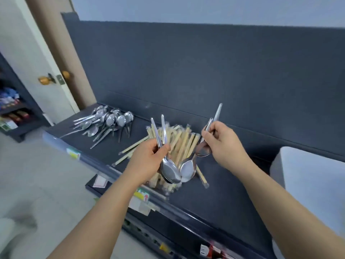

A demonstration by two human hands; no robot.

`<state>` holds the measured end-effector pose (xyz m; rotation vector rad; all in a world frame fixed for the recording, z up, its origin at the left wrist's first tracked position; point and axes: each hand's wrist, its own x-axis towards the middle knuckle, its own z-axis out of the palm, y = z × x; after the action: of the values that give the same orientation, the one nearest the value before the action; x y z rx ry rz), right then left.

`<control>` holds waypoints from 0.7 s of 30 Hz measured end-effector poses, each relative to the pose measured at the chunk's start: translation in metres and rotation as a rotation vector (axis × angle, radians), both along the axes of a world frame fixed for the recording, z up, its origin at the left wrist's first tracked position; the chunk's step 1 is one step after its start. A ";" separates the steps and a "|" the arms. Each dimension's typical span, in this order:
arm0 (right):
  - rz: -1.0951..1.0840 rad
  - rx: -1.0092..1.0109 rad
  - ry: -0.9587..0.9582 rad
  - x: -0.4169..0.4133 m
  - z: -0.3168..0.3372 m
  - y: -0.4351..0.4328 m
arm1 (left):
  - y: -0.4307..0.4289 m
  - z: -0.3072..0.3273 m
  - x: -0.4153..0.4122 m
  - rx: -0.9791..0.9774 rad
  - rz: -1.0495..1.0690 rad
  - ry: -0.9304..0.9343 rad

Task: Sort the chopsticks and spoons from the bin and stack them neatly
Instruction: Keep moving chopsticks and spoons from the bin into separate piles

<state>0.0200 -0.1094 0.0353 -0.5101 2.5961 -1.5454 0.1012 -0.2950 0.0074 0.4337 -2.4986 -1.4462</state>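
Closest to the camera, two bare forearms reach out over the front edge of a dark shelf [233, 193], whose lip carries a strip of price labels [142, 196]. The left hand [149, 157] curls its fingers and thumb round the handles of the left-hand spoons [170, 172], a small bunch held upright with the bowls hanging down and the handle tips fanning upward. Just to its right, the right hand [224, 144] pinches the right-hand spoons [217, 114] between curled fingers and thumb, the handles slanting up and away and one bowl showing below the knuckles. Both hands hover above the chopsticks [182, 143], a loose heap of pale pairs in clear wrappers lying on the shelf, with a few stray pairs spilling toward the left and one toward the right. A white bin [313, 184] stands at the right end of the shelf; what is in it is hidden. Farther back on the left lies the spoon pile [110, 119], many metal spoons overlapping, bowls mostly toward the dark back panel [205, 71]. Beyond, at the far left, a pale door [28, 53] carries a brass knob [44, 80].
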 end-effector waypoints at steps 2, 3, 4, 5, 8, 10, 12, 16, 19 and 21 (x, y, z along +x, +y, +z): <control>0.021 0.008 0.003 0.003 -0.007 -0.054 | -0.049 -0.004 0.010 -0.014 0.040 -0.005; 0.027 0.015 0.008 0.006 -0.010 -0.081 | -0.074 -0.006 0.015 -0.025 0.051 -0.010; 0.033 0.028 0.008 0.008 -0.012 -0.107 | -0.099 -0.008 0.019 -0.043 0.059 -0.022; 0.040 0.047 0.001 0.010 -0.015 -0.132 | -0.125 -0.011 0.023 -0.067 0.068 -0.031; 0.040 0.052 -0.020 0.016 -0.023 -0.200 | -0.195 -0.019 0.029 -0.112 0.068 -0.082; 0.026 0.025 -0.043 0.015 -0.028 -0.238 | -0.236 -0.021 0.027 -0.134 0.062 -0.092; 0.010 0.036 -0.049 0.011 -0.032 -0.269 | -0.270 -0.022 0.020 -0.174 0.066 -0.113; -0.003 0.124 -0.092 -0.012 -0.040 -0.317 | -0.326 -0.036 -0.011 -0.183 0.086 -0.145; -0.028 0.119 -0.124 -0.039 -0.047 -0.346 | -0.356 -0.045 -0.043 -0.224 0.074 -0.169; -0.059 0.090 -0.148 -0.058 -0.053 -0.363 | -0.372 -0.049 -0.068 -0.225 0.061 -0.163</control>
<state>-0.0384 -0.4726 -0.0179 -0.3019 2.5744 -1.4164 0.0332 -0.6666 -0.0420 0.5995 -2.7096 -1.1317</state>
